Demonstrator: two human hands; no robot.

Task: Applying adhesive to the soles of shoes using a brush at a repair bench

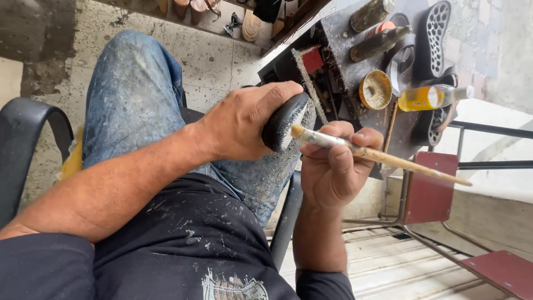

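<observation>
Left hand: our left hand [244, 125] wraps its grip over a black shoe sole [284, 123], holding it on edge above our knee, near the middle of the scene.
Right hand: our right hand [333, 166] closes its grip around a wooden brush [377, 156], bristle tip touching the sole's pale inner face, handle pointing right.
Worktop: a dark, stained worktop [338, 44] lies far right, carrying a round glue tin [376, 90], a yellow bottle [427, 98] and a perforated black sole [436, 30].
Seat: we sit in a black chair [25, 144], in paint-flecked jeans [133, 100].

Matt black rubbery sole [284, 129]; wooden brush [377, 155], glue-crusted; stained denim jeans [133, 100].
</observation>
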